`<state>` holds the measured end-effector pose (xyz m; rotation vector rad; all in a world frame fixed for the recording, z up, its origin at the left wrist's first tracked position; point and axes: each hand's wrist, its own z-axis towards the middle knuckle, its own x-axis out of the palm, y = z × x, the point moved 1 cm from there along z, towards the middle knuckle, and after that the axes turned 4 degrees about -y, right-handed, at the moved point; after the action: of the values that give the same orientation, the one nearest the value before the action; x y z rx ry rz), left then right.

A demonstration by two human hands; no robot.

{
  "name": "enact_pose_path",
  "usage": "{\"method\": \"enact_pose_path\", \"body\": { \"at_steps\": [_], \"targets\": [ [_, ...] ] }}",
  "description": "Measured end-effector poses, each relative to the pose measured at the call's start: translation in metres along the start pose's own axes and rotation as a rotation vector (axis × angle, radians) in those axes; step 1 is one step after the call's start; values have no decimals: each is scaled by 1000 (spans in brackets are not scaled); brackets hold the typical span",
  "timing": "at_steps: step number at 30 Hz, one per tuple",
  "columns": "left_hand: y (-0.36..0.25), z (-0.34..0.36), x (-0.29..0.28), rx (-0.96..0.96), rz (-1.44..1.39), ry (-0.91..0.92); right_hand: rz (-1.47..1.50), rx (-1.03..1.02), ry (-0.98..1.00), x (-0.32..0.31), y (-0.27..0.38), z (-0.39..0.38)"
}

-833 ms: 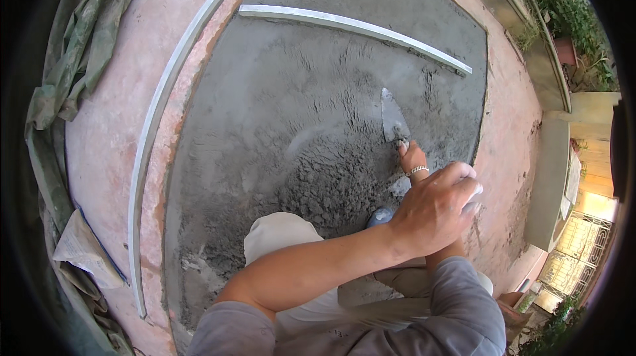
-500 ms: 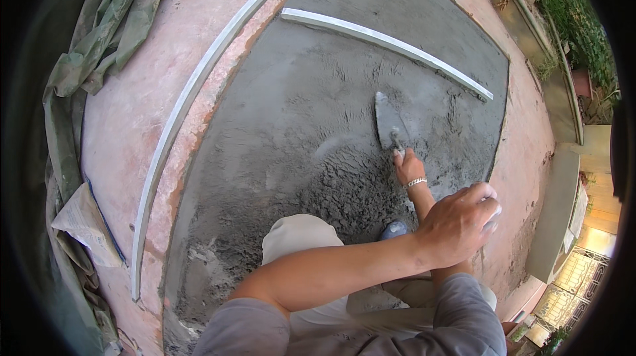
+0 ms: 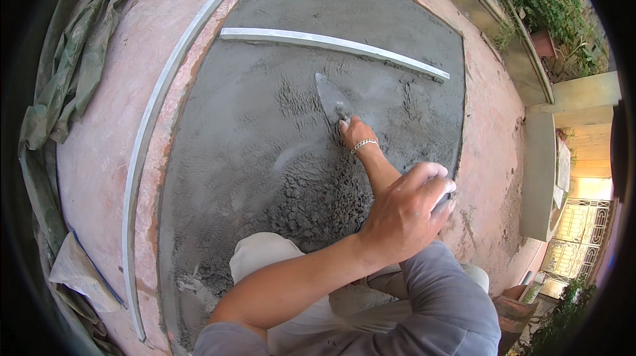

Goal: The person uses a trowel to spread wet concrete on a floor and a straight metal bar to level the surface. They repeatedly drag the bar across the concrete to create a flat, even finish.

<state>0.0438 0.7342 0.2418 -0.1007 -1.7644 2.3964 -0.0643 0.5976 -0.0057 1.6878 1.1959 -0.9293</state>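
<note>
Mortar [image 3: 218, 131], grey, within pink floor [image 3: 99, 157]: left and far stretches smooth, seemingly done; middle heap [image 3: 318, 190] lumpy, seemingly unfinished. Trowel [image 3: 332, 99] — blade over mortar, handle wrapped by right hand [image 3: 358, 133]. Left hand [image 3: 407, 213], rightmost — fingers curled nearly closed; whether holding anything, cannot tell.

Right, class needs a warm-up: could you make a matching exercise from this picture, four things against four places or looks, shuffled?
Things
1. Trowel
2. Bracelet
3. Shorter pale bar
4. Tarp

Places or looks
A. lying across the grey cement
B. crumpled, green, at the picture's left
C. silver and chain-like
D. held in the right hand

Pairs: 1-D, 2-C, 3-A, 4-B.
</note>
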Motion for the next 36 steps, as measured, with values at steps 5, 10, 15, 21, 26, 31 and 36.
{"method": "enact_pose_path", "body": {
  "at_steps": [5, 10, 15, 21, 26, 31, 36],
  "targets": [
    [-1, 5, -17, 31, 30, -71, 66, 197, -164, -9, -112, -3],
    [6, 11, -43, -90, -78, -282, 118, 410, -178, -30, -200, -25],
    [14, 10, -60, -308, -365, -411, -338, -30, 92, -74, -198, -71],
    [24, 11, -70, -402, -289, -402, -409, -247, 332, -89, -169, -147],
    [35, -2, -87, -481, -202, -405, -317, -217, 352, -45, -184, -165],
    [43, -8, -98, -504, -113, -447, -237, -413, 410, -10, -182, -186],
    [46, -10, -102, -536, -6, -448, -122, -465, 526, 12, -160, -206]
  ]
}}
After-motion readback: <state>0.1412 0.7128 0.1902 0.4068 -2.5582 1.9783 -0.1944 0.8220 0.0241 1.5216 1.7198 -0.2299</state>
